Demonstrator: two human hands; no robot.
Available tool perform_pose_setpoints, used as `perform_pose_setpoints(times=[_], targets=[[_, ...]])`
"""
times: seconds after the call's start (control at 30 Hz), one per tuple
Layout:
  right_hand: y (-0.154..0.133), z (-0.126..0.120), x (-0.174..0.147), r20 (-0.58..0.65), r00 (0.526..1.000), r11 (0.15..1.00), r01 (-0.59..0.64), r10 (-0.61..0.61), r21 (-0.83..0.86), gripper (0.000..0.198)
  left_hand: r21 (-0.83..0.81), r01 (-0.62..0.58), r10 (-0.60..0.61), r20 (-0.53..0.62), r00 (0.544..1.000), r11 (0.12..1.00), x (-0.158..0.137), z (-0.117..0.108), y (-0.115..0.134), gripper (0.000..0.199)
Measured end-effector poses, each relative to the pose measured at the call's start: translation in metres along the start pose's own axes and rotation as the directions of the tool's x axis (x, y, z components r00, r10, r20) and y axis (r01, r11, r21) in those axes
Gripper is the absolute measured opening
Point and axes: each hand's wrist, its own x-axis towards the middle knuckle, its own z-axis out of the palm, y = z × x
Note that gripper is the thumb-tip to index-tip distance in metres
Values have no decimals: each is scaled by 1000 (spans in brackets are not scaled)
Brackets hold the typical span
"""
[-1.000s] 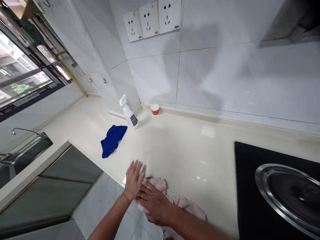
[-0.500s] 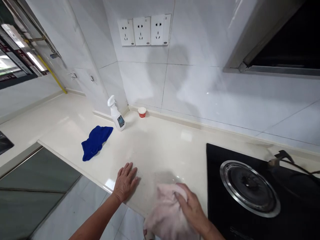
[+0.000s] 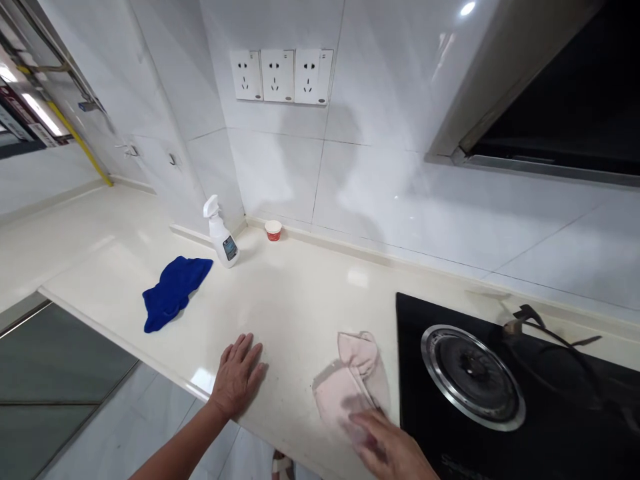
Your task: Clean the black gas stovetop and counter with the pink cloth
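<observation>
A pale pink cloth (image 3: 345,390), loosely folded, lies on the cream countertop (image 3: 295,300) to the left of the stove. My right hand (image 3: 393,443) is over the cloth's near end and casts a shadow on it. Its fingers are slightly blurred and look parted, with no cloth visibly gripped. Flat on the counter near the front edge rests my left hand (image 3: 237,377), fingers spread and holding nothing. Further left is a crumpled blue cloth (image 3: 175,290).
A white spray bottle (image 3: 221,237) stands near the wall corner, beside a small red-and-white cup (image 3: 273,231). The black gas stove (image 3: 410,373) with its round burner (image 3: 473,373) is on the right, under a range hood (image 3: 550,113). Wall sockets (image 3: 283,77) are above.
The pink cloth, gripped and bunched in my right hand before, now lies on the counter with that hand at its near end. My left hand stays flat. The view has shifted slightly right.
</observation>
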Motion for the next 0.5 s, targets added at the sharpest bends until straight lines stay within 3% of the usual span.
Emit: perform_pose_setpoints(times=[0.1,0.23,0.33,0.4,0.5], targets=[[11,18,16,-107,990,994,-101,96,-41,47,0,5,-5,14,1000,1000,0,0,0,46],[10,56,55,-189,948,945,-288,257,-158,86,9,4,-4,30,1000,1000,1,-3,2,46],[20,74,81,-229,940,927,-302,251,-222,85,12,6,-6,45,999,1000,1,-6,5,46],[39,68,104,-269,936,934,-288,227,-211,74,6,9,-10,54,999,1000,2,-8,6,46],[76,30,159,-300,920,941,-305,251,-148,77,-3,17,-17,71,997,1000,1,-11,8,46]])
